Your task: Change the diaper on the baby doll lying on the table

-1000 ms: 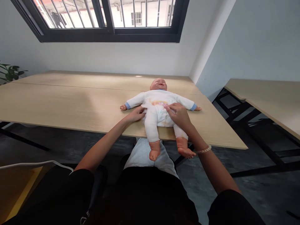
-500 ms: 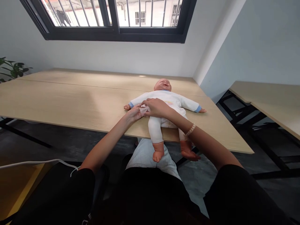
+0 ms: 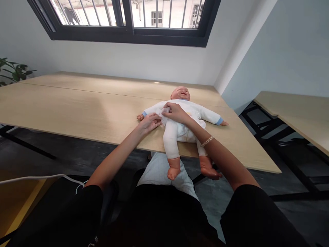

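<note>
A baby doll [image 3: 183, 120] in a white suit with blue cuffs lies on its back on the light wooden table [image 3: 77, 109], legs hanging over the near edge. My left hand [image 3: 149, 122] rests against the doll's side by its waist, fingers curled on the white cloth. My right hand [image 3: 174, 112] reaches across the doll's chest and pinches the white suit near its left-side edge. A bead bracelet [image 3: 207, 140] circles my right wrist.
A second wooden table [image 3: 298, 116] with black legs stands to the right. A potted plant [image 3: 12, 70] shows at the far left. A barred window [image 3: 128, 17] is on the back wall. A white cable [image 3: 38, 178] runs near my left knee.
My right hand has moved from the doll's belly leftward and up to its chest side, meeting my left hand. The left hand has stayed by the doll's waist.
</note>
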A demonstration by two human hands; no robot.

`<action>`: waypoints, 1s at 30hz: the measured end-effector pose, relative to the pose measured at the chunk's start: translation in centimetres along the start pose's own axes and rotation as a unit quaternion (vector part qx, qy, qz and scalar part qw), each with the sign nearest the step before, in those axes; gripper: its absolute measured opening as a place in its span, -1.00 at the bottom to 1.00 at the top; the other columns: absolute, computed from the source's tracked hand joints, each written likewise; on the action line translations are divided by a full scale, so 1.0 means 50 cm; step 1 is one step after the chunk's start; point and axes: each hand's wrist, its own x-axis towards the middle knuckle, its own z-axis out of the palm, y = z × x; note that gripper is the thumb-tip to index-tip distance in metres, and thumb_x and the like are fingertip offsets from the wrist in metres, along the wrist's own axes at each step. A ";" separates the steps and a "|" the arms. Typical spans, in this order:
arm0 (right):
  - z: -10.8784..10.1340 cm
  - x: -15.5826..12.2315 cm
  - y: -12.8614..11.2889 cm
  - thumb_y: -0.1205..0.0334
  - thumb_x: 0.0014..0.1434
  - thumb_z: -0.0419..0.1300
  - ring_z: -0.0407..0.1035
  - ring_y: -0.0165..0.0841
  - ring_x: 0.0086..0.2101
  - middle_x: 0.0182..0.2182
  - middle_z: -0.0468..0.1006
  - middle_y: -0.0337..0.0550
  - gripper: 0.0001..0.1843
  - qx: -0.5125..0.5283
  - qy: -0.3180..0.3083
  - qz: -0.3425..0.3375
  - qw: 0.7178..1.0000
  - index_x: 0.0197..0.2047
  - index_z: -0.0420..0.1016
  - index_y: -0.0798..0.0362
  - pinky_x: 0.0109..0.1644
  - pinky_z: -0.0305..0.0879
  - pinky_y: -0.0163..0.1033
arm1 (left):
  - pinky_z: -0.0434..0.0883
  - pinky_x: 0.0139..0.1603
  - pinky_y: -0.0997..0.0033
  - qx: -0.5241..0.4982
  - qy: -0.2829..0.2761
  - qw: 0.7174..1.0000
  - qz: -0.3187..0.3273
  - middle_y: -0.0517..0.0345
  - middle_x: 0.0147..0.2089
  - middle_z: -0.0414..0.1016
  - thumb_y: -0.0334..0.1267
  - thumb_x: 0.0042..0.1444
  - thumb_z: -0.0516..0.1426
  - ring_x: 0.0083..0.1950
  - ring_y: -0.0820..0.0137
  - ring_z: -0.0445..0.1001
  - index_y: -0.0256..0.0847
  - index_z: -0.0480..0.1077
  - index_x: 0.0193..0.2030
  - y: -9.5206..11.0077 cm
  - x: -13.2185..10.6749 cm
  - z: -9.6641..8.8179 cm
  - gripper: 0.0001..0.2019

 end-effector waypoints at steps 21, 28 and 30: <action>0.012 -0.007 0.024 0.20 0.08 0.12 0.23 -0.34 -0.42 -0.42 0.39 -0.27 -0.72 0.056 -0.002 -0.074 0.996 -0.10 0.34 0.05 -0.31 0.14 -0.28 | 0.49 -0.14 0.48 0.025 -0.051 0.998 -0.005 0.18 -0.32 0.59 -0.62 0.01 0.30 -0.27 0.46 0.58 -0.27 0.44 -0.23 -0.010 0.007 -0.002 -0.75; 0.016 -0.006 0.024 0.25 0.07 0.11 0.25 -0.33 -0.41 -0.33 0.49 -0.19 -0.81 0.039 0.041 -0.067 0.996 -0.20 0.33 0.04 -0.27 0.16 -0.24 | 0.52 -0.17 0.49 0.015 -0.034 0.999 -0.010 0.10 -0.30 0.61 -0.60 0.15 0.22 -0.30 0.46 0.58 -0.33 0.51 -0.20 -0.011 0.016 -0.017 -0.85; 0.017 -0.005 0.022 0.29 0.07 0.11 0.27 -0.32 -0.41 -0.31 0.52 -0.17 -0.84 0.022 0.054 -0.060 0.996 -0.22 0.34 0.04 -0.25 0.17 -0.23 | 0.52 -0.22 0.49 0.006 -0.030 1.000 -0.006 0.09 -0.33 0.60 -0.62 0.13 0.21 -0.33 0.46 0.57 -0.35 0.52 -0.21 -0.011 0.017 -0.021 -0.84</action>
